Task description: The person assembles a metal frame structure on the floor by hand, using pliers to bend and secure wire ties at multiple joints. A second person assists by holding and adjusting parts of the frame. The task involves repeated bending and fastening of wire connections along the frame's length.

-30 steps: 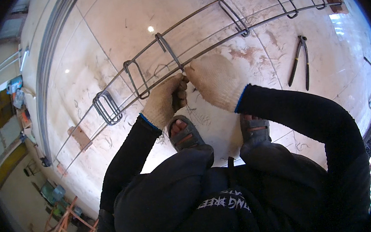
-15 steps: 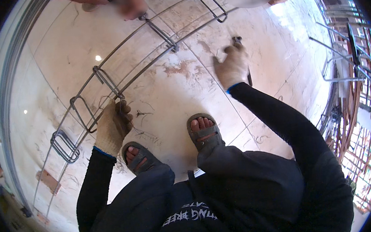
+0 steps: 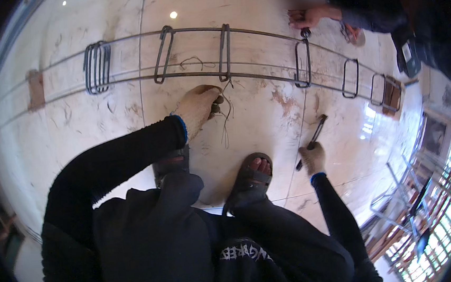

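- Far left, a bunch of spare steel stirrups (image 3: 97,63) sits packed tight on the long rebars (image 3: 125,81), parked there so each loop can be slid along to its spot.
- Next along, single stirrups (image 3: 163,54) stand spaced out across the bars, which run over the pale tiled floor (image 3: 76,126) on small blocks (image 3: 35,88) that lift them clear.
- Left hand (image 3: 197,107), fingers curled closed, pinches a bundle of thin tie wire (image 3: 226,121) right under the stirrup joint (image 3: 226,78); the loose strands trail down toward the sandalled foot (image 3: 252,175), ready for binding at that crossing.
- Both feet are planted close to the bars, crouched so the joint is within reach.
- Right hand (image 3: 313,158) is down on the floor, closed around the handle of a dark pincer tool (image 3: 314,135), well apart from the wire.
- Top right, another person's hand (image 3: 306,17) works at the next stirrup (image 3: 302,63); whether it holds anything, I cannot tell.
- Beyond, more stirrups (image 3: 350,78) march off toward a wooden block (image 3: 391,95).
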`<move>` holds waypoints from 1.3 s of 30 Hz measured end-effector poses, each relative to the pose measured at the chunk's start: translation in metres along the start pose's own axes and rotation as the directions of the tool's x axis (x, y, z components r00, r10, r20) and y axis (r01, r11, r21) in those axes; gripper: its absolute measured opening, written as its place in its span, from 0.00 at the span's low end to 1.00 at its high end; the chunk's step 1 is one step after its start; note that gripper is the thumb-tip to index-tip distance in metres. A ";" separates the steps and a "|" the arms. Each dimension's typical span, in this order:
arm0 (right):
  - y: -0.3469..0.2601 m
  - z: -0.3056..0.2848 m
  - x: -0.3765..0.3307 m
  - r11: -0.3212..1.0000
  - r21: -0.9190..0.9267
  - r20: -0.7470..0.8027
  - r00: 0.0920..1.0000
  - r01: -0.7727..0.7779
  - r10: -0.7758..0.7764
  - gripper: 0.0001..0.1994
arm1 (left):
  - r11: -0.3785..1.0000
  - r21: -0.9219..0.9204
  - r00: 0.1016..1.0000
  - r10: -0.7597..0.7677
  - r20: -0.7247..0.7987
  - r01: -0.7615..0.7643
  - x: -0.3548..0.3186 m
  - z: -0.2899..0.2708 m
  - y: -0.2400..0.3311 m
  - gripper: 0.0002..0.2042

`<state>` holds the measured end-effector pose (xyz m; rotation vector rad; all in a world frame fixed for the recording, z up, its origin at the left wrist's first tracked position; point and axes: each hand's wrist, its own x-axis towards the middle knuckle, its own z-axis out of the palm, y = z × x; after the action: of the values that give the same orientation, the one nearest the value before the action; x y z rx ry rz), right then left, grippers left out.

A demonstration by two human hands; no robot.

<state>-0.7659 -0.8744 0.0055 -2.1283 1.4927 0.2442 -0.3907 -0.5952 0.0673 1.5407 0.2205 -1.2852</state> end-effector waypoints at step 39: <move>-0.300 -0.081 -0.034 0.938 0.308 0.870 0.446 -0.160 -0.210 0.31 | 0.995 -0.088 0.990 0.062 0.125 -0.051 0.019 -0.005 0.009 0.22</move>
<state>-0.5159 -0.8120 0.1821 -1.2941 0.7395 0.8823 -0.3737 -0.6037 0.0568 1.3779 0.1465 -1.3084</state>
